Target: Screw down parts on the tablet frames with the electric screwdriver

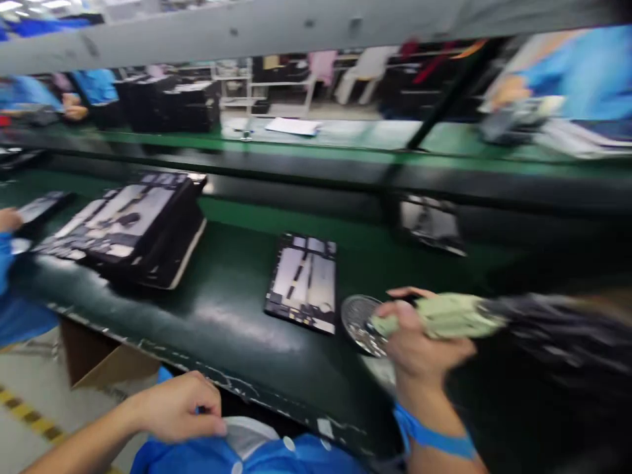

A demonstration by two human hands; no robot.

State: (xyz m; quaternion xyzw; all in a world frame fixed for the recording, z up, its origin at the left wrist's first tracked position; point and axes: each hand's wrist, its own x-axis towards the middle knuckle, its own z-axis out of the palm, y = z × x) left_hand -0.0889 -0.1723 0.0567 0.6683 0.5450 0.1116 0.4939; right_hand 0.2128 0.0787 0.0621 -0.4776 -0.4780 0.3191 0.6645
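Note:
My right hand [419,342] is wrapped round a pale green electric screwdriver [451,315], its tip end pointing left over a round metal dish [360,303]. Small shiny pieces, apparently screws, lie in the dish. To the left of the dish, a flat tablet-like device [303,280] rests on the dark green bench, its inner parts facing up. My left hand [180,405] is low, in front of the blue smock [291,457], with fingers curled and the thumb against them. Whatever those fingers hold, if anything, is hidden.
A stack of similar opened devices [133,220] stands at left on the bench [237,322]. Another device [430,224] lies at back right. A co-worker's hand [10,219] is at far left. A grey beam [296,29] crosses above. Dark bundled material [563,326] is at right.

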